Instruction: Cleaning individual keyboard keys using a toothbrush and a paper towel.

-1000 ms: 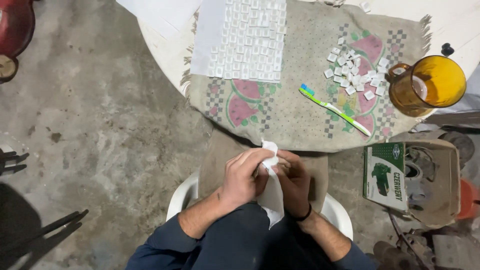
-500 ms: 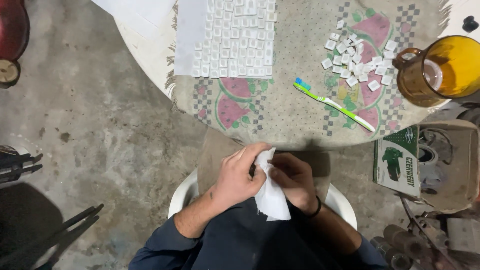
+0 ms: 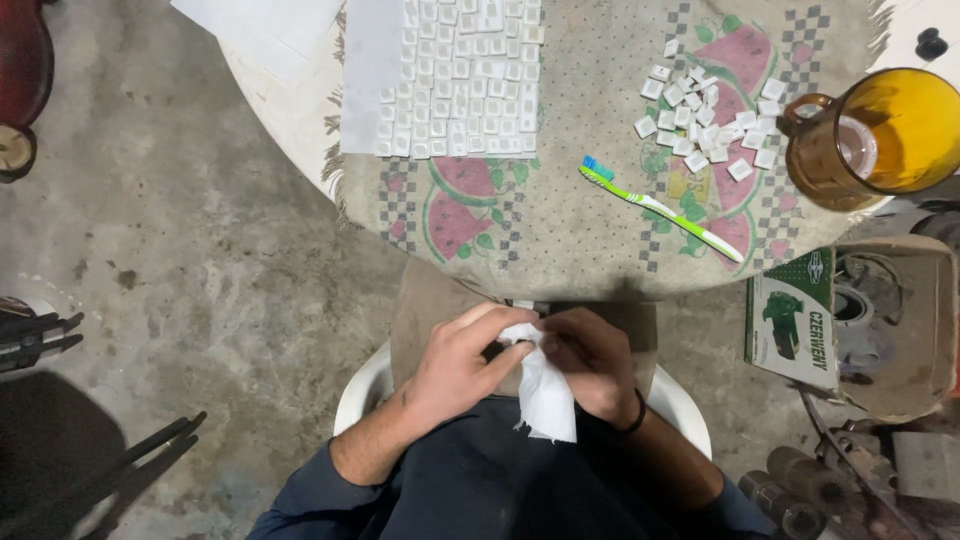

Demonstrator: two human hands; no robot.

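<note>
Wiping something small with a white cloth (image 3: 545, 395), the left hand (image 3: 462, 360) and right hand (image 3: 592, 362) are both curling shut around it, low over the lap. It looks like the rubbing step; next, the fingers need to turn the piece gently without dropping it. Past the hands, on the worktop (image 3: 560, 235), white keycaps are lying in rows (image 3: 460, 80) and in a loose pile (image 3: 712, 110), by a green toothbrush (image 3: 660, 210). The cloth is hiding the small piece itself.
</note>
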